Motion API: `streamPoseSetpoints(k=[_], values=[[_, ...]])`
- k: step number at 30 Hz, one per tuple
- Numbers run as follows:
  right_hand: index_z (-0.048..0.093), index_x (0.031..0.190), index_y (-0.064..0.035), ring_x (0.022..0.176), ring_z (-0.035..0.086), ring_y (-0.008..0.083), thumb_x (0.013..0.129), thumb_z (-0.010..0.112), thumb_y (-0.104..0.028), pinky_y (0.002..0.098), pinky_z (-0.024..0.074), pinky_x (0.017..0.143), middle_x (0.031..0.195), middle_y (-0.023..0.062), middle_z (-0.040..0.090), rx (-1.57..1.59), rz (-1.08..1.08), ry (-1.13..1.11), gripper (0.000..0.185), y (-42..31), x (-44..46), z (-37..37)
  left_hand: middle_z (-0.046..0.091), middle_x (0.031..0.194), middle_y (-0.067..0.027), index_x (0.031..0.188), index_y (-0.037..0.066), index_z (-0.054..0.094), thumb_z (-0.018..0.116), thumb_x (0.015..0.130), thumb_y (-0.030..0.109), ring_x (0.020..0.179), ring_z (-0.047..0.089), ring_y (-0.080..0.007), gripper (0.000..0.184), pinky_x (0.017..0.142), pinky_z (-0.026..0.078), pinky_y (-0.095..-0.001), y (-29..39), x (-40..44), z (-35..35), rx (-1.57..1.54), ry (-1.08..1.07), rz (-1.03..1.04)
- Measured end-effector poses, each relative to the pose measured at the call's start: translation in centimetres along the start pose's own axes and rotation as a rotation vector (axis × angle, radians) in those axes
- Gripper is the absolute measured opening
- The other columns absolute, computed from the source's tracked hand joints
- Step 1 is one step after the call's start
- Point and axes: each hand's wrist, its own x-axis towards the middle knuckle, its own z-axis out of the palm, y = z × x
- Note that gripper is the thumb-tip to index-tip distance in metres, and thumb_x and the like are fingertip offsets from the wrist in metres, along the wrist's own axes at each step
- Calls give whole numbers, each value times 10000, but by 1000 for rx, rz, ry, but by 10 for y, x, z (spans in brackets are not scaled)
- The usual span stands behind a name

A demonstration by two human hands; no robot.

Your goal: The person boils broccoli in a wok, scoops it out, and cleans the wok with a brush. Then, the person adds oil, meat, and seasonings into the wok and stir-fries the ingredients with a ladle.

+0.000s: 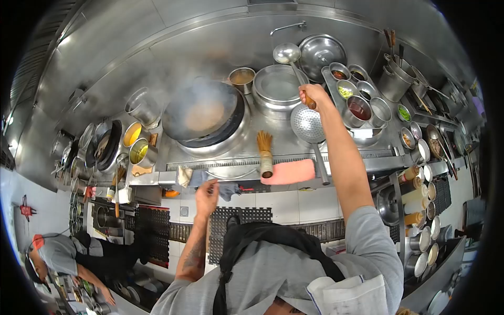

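My right hand point(314, 97) is closed around the wooden handle of a ladle point(287, 53). The ladle's bowl is held up beside a wide steel pot point(281, 84). Below that hand, a perforated strainer point(308, 124) lies on the stove, its handle pointing toward me. My left hand point(207, 195) is in front of the stove edge, near the hanging cloths point(227, 190), fingers loosely bent, with nothing visible in them. Beyond it, a black wok point(181, 128) sits on the burner; steam blurs its brownish contents. A bamboo brush point(265, 152) lies between wok and strainer.
A pink cloth point(289, 172) lies on the front ledge. Sauce containers fill a tray point(370, 86) at right, near a lid point(322, 55). Metal containers point(143, 153) stand left of the wok. Bottles point(412, 197) line the right side. Another person point(68, 254) bends at lower left.
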Motion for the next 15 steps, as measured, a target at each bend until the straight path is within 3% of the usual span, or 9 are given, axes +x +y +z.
streamPoseSetpoints(k=[3, 4, 6, 8, 9, 11, 12, 15], values=[[536, 695, -19, 474, 504, 124, 866, 555, -40, 264, 429, 418, 605, 40, 519, -61, -10, 66, 174, 6, -1, 37, 706, 949, -196, 1045, -7, 698, 692, 872, 237, 848, 691, -313, 299, 752, 537, -370, -112, 51, -61, 175, 185, 30], [534, 692, -22, 473, 503, 122, 870, 555, -45, 265, 423, 415, 606, 39, 521, -109, -29, 76, 181, 9, -8, 53, 706, 949, -196, 1045, -7, 698, 692, 872, 237, 848, 691, -313, 299, 752, 537, -370, -151, 69, -75, 160, 172, 34], [536, 694, -29, 472, 497, 109, 871, 559, -45, 266, 404, 404, 611, 29, 523, -184, -38, 102, 180, 13, -22, 86, 686, 957, -261, 1029, -61, 677, 710, 843, 415, 895, 675, -389, 512, 809, 531, -423, -219, 98, -94, 525, 167, -85], [558, 779, -18, 483, 479, 75, 927, 534, -89, 223, 368, 385, 635, 13, 525, -91, 27, 101, 166, 25, -27, 113, 674, 973, -295, 1042, -100, 647, 709, 784, 582, 931, 664, -418, 732, 836, 521, -452, -262, 125, -96, 347, -88, -260], [563, 832, -14, 483, 462, 59, 955, 522, -118, 201, 353, 380, 641, 3, 516, 44, 49, 104, 167, 27, -42, 135, 672, 1006, -298, 1081, -101, 628, 724, 723, 660, 975, 656, -428, 846, 856, 520, -455, -273, 136, -93, 294, -233, -309], [551, 975, -4, 472, 414, 39, 1004, 481, -176, 168, 333, 374, 660, -10, 487, 535, 191, -69, 188, 52, -50, 156, 671, 1001, -305, 1078, -90, 632, 744, 652, 710, 1003, 657, -427, 914, 866, 522, -457, -253, 135, -91, 267, -167, -299], [529, 1065, -3, 468, 380, 33, 1016, 467, -189, 160, 325, 375, 670, -14, 461, 498, 202, -47, 202, 70, -59, 178, 676, 1005, -290, 1076, -74, 646, 732, 649, 721, 984, 663, -419, 906, 856, 529, -453, -260, 137, -86, 281, -173, -296], [537, 1094, 4, 481, 389, 31, 1016, 462, -188, 165, 309, 375, 682, -6, 474, 459, 240, -139, 220, 106, -80, 211, 686, 1009, -268, 1070, -50, 665, 728, 661, 692, 954, 674, -405, 850, 835, 539, -441, -243, 143, -90, 379, -278, -321]])
